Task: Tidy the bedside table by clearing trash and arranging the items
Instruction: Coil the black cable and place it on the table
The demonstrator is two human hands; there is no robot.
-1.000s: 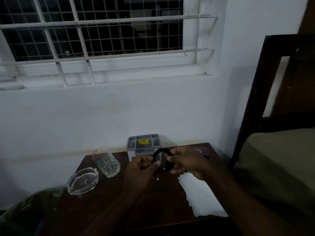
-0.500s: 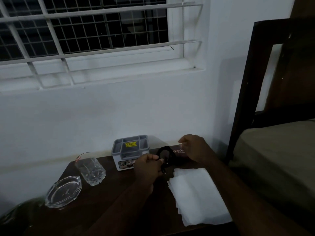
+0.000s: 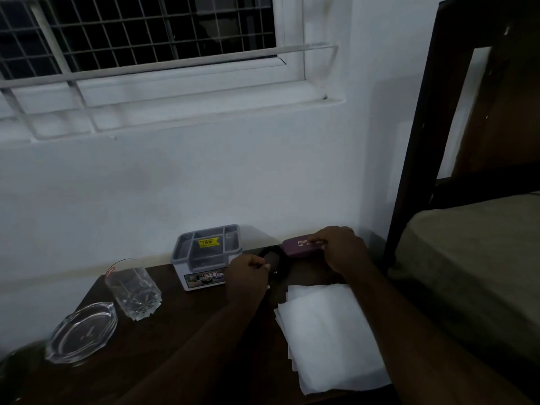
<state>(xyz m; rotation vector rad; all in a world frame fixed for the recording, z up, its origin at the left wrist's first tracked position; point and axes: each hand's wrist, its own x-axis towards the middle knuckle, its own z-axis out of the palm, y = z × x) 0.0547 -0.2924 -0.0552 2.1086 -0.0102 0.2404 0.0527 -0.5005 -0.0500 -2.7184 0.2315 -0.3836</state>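
The room is dim, and the person leans over the dark wooden bedside table point(image 3: 181, 340) with both hands working at its back edge. The left hand point(image 3: 247, 273) has its fingers curled round a black coiled cable point(image 3: 277, 258), pinching it just beside the grey compartment organiser point(image 3: 207, 252) that stands against the wall. The right hand point(image 3: 342, 249) is closed over the end of a purple case point(image 3: 295, 246) with pale lettering, fingers on top and thumb underneath as far as I can tell. The coil and the case lie almost touching, so I would guess that lifting the case could snag a loop and drag the cable loose, undoing the coil. A stack of white tissues point(image 3: 327, 328) lies near the front right corner, its edge close to the table's lip; a forearm sweeping back could push sheets off onto the floor. To the left stand a cut-glass tumbler point(image 3: 133, 287) and a clear glass ashtray point(image 3: 81, 331), well apart from the hands, though in this poor light an elbow swinging that way could knock the glass over.
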